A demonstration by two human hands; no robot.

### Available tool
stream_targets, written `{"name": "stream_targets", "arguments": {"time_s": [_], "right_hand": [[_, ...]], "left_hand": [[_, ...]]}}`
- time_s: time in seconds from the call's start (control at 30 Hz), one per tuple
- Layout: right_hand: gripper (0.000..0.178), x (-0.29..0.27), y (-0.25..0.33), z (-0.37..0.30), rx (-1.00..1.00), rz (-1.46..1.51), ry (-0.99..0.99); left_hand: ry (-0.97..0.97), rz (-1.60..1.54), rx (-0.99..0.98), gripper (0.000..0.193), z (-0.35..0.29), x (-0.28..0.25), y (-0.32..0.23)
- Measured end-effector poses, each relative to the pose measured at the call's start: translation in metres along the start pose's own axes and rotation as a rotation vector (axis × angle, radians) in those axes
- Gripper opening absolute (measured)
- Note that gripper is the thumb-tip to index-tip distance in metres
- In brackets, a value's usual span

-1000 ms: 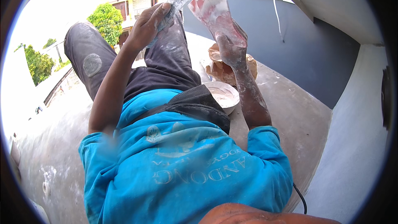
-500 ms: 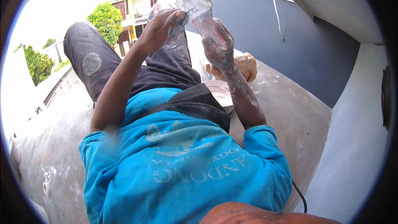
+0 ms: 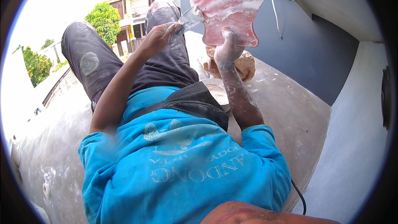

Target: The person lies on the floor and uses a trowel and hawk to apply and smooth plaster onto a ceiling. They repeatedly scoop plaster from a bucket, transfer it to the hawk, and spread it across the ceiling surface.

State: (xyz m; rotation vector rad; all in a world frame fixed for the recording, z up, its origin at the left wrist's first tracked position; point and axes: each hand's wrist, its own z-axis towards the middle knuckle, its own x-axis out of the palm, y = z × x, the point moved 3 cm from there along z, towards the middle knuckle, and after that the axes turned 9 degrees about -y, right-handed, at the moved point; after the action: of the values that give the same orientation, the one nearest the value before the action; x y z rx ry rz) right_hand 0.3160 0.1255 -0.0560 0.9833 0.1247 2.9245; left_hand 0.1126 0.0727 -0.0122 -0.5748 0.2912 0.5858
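My left hand (image 3: 158, 40) is closed around a putty knife (image 3: 191, 19), whose metal blade carries a lump of whitish paste at its tip. The blade's end meets or nearly meets the left edge of a red plastic filler spreader (image 3: 230, 25). White paste is smeared across the spreader's upper half. Gripping the spreader from below is my right hand (image 3: 228, 54), dusted white, with its thumb flat on the face; the other fingers are hidden behind. Below the right wrist stands a pale round container (image 3: 219, 91) with whitish material inside, partly covered by my forearm.
A crumpled brown paper bag (image 3: 246, 67) sits behind my right forearm. On the right rise a dark grey wall (image 3: 306, 54) and a pale wall (image 3: 352, 132). A white wire (image 3: 276, 18) hangs there. A black cable (image 3: 300, 199) runs by my right side.
The red spreader has turned from a steep edge-on angle to face me, showing its pasted surface. The putty knife has moved from across it to its left edge.
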Motion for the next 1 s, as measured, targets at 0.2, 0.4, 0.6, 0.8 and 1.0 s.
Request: {"name": "stream_targets", "arguments": {"time_s": [0.2, 0.4, 0.6, 0.8, 1.0], "right_hand": [[0.019, 0.018, 0.026, -0.004, -0.008, 0.176, 0.246], [0.042, 0.014, 0.003, 0.006, -0.446, -0.080, 0.540], [0.040, -0.003, -0.031, 0.006, 0.596, 0.260, -0.064], [0.019, -0.014, -0.018, 0.002, 0.255, 0.081, -0.124], [0.019, -0.007, -0.028, -0.010, 0.182, 0.083, -0.103]], "left_hand": [[-0.007, 0.041, 0.165, 0.048, -0.002, 0.007, -0.033], [0.062, -0.109, 0.001, 0.052, 0.001, -0.003, -0.045], [-0.018, 0.025, -0.063, 0.049, -0.001, -0.009, -0.006], [-0.064, -0.008, -0.241, 0.047, -0.001, -0.009, 0.034], [-0.002, -0.160, -0.330, 0.042, -0.006, 0.003, 0.033]]}}
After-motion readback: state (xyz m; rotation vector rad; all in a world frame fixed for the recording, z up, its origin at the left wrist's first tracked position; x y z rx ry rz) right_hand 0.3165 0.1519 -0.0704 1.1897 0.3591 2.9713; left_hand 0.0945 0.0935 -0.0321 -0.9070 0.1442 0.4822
